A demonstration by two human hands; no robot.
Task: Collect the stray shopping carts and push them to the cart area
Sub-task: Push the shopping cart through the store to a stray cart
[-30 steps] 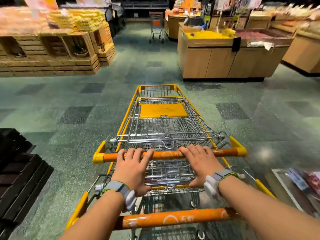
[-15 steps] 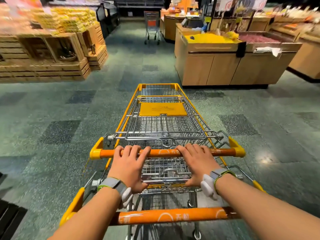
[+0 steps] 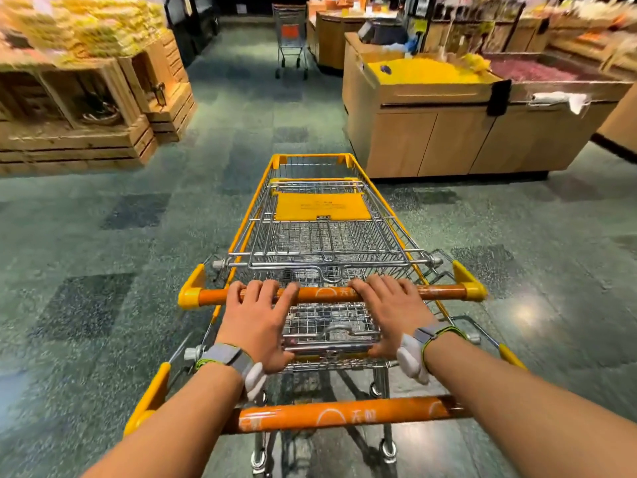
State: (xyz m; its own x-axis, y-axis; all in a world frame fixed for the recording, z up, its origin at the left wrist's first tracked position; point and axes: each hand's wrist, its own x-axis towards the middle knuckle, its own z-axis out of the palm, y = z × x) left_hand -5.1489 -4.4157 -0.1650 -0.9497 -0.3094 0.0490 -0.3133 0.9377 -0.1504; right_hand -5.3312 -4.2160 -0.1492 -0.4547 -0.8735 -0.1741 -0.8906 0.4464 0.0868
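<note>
Two nested wire shopping carts with yellow trim stand in front of me. The front cart has an orange handle bar. My left hand and my right hand both rest on that bar with fingers curled over it. The rear cart's orange handle bar runs under my forearms, untouched by either hand. A third, stray cart with a red seat flap stands far down the aisle, straight ahead.
Wooden crate displays with yellow produce flank the aisle on the left. A wooden bulk bin counter with yellow and red goods stands on the right, close to the front cart's nose. Green tiled floor runs between them.
The carts and I have rolled forward down the aisle; the bin counter and the far cart are nearer. The black pallets at lower left have passed out of view. Both hands hold the same grip.
</note>
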